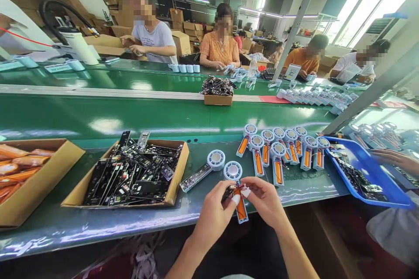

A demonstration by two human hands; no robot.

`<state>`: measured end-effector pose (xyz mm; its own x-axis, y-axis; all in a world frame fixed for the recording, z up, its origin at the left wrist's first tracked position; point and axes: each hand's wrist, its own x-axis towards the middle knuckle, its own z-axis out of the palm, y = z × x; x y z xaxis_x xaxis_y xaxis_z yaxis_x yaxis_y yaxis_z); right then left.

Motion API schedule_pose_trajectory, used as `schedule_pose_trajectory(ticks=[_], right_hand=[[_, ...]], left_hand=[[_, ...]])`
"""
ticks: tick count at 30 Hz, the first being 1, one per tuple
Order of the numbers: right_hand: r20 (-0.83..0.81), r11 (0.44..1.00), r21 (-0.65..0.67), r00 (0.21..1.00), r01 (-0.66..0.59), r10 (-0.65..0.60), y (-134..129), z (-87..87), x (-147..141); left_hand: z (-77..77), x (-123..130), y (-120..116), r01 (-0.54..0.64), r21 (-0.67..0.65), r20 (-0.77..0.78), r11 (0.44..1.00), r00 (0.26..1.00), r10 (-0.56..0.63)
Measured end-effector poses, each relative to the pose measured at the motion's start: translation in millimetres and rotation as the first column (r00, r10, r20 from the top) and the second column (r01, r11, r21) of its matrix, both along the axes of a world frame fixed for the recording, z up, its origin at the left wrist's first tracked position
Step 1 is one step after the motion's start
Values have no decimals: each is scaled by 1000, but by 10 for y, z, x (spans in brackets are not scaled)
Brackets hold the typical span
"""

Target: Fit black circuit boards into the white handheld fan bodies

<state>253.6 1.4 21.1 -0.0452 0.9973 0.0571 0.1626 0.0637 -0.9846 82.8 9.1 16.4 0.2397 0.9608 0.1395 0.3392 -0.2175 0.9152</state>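
At the table's front edge lies a light-blue fan unit [233,170] with an orange battery [241,210] in its handle. Over that handle my left hand [216,205] is closed on a small dark circuit board [228,192], partly hidden by the fingers. My right hand [263,198] is closed beside it in a pinch, at thin red wires [241,186]. White covers show on some fingertips. Just left, another fan unit [216,159] has a circuit board [197,178] along its handle.
Circuit boards fill a cardboard box [178,174] on the left; orange batteries fill another box [49,178] farther left. Several fan units [278,150] stand to the right, before a blue tray [389,183] near a person's hand. People sit across the green conveyor [157,115].
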Motion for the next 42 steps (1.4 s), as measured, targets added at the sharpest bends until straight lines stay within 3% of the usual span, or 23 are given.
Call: schedule_pose_trajectory(ticks=[2,5,8,10,13,16,18,20,22,25,28,31,36,42], right_hand=[[-114,997,-79,993,-10,1,7,-35,2],[-144,992,-122,988,28,-46,5,-82,21],[-29,993,-14,992,119,-119,-21,-72,33],[64,989,91,991,115,-121,-46,-31,31],[127,982,175,987,75,-98,-57,30,16],[94,985,138,989,103,-116,-7,35,0],[88,989,105,990,106,-115,43,14,-2],[174,983,141,974,121,-144,76,2,8],[344,966,239,921,101,-182,69,18,27],[567,939,336,811,-66,-146,3,101,40],[653,896,377,754,-234,-77,-32,192,-7],[649,859,389,761,-332,0,38,218,-94],[464,909,367,886,-197,5,178,139,-121],[610,860,398,792,-320,12,144,72,-55]], left_hand=[[1,36,45,64,48,-45,997,997,-62],[-66,58,64,54,128,-55,990,997,-47],[-166,53,36,-50,203,-5,978,999,52],[-207,42,10,-110,195,26,975,994,107],[-201,16,-20,-158,118,43,980,987,154],[-143,-29,-32,-181,23,36,983,983,180],[-107,-72,-29,-134,-10,59,991,989,134],[-91,-116,-17,-84,-42,110,996,990,88],[-102,-149,1,-98,-139,177,985,977,122],[-144,-160,25,-147,-326,266,934,934,240],[-162,-135,30,-145,-387,325,911,903,282],[-150,-112,25,-145,-372,340,917,898,280],[-163,-144,17,-142,-444,377,885,866,328],[-179,-155,16,-87,-486,413,869,854,317]])
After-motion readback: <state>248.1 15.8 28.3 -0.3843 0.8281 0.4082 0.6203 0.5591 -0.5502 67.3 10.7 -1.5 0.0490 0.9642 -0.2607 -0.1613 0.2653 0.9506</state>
